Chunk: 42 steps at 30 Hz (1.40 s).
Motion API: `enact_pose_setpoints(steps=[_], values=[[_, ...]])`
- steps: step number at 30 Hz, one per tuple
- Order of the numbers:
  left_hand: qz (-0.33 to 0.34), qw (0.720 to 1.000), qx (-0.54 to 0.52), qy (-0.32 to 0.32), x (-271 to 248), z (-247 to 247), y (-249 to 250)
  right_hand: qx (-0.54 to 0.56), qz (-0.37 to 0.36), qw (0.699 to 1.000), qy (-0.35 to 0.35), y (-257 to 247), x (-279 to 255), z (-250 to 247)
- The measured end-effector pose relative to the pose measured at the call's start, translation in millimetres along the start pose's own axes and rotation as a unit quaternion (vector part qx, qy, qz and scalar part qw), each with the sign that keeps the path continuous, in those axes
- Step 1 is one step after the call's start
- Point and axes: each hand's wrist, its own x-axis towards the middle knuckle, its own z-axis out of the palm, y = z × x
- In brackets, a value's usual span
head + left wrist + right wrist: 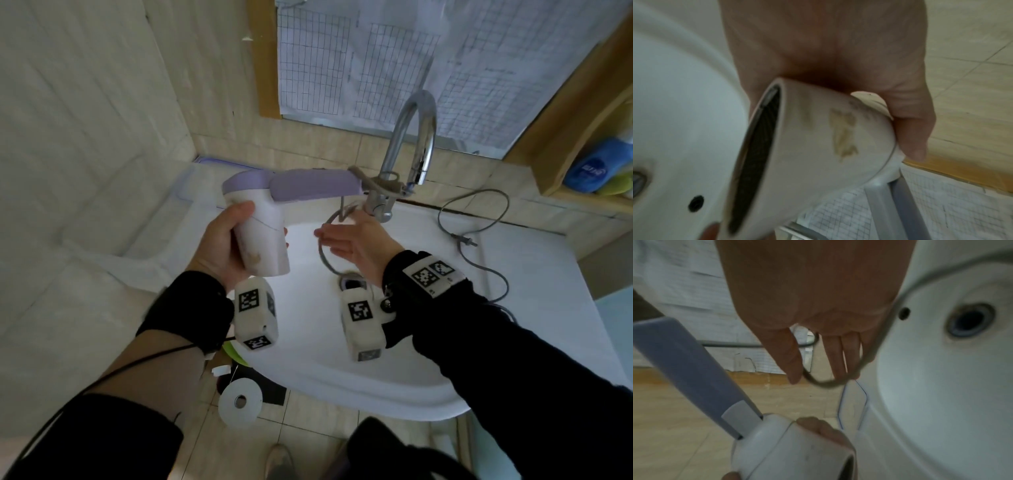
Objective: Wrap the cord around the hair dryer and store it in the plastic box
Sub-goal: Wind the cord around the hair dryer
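Note:
My left hand (236,229) grips the white barrel of the hair dryer (263,240) above the sink's left side. Its purple handle (315,186) points right toward the faucet. The grey cord (323,253) leaves the handle's end, drops and loops round the straight fingers of my right hand (337,236), which is held palm up over the basin. In the right wrist view the cord (824,383) curves past the fingertips (795,374). The rest of the cord and its plug (466,240) lie on the sink's right rim. A translucent plastic box (191,192) with a purple edge stands behind the dryer at left.
A chrome faucet (411,147) arches over the white sink (342,383), whose drain (351,282) lies under my right wrist. Tiled walls close the left side. A shelf at right holds a blue bottle (596,164). A paper roll (239,402) lies on the floor below.

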Motion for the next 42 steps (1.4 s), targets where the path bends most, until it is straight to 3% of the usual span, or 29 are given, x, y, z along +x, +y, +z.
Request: enact_pose_setpoints(steps=[3,6,12,16,21,28,32,38,42], values=[[0.021,1.000,0.006,0.014,4,10,-1,-0.019,0.027,0.996,-0.080,4,-6,9],[0.064,0.997,0.045,0.006,9,10,-3,-0.131,0.019,0.988,-0.084,5,-7,12],[0.134,0.974,0.181,0.010,18,1,-3,-0.362,-0.028,0.927,-0.096,0,-12,7],[0.111,0.944,0.308,0.031,20,-12,-7,-0.450,-0.086,0.881,-0.118,-16,-14,1],[0.067,0.948,0.308,-0.049,11,-14,-3,-0.477,-0.133,0.865,-0.082,-43,-13,-16],[0.036,0.950,0.276,-0.140,7,-3,18,-0.456,-0.132,0.877,-0.073,-68,-10,-30],[0.020,0.966,0.194,-0.167,1,-10,25,-0.366,-0.119,0.919,-0.089,-69,-7,-48],[0.012,0.990,0.047,-0.136,-2,-10,17,-0.264,-0.085,0.958,-0.073,-50,2,-62],[0.020,0.994,-0.019,-0.107,3,2,0,-0.310,-0.053,0.949,-0.033,-23,8,-43]])
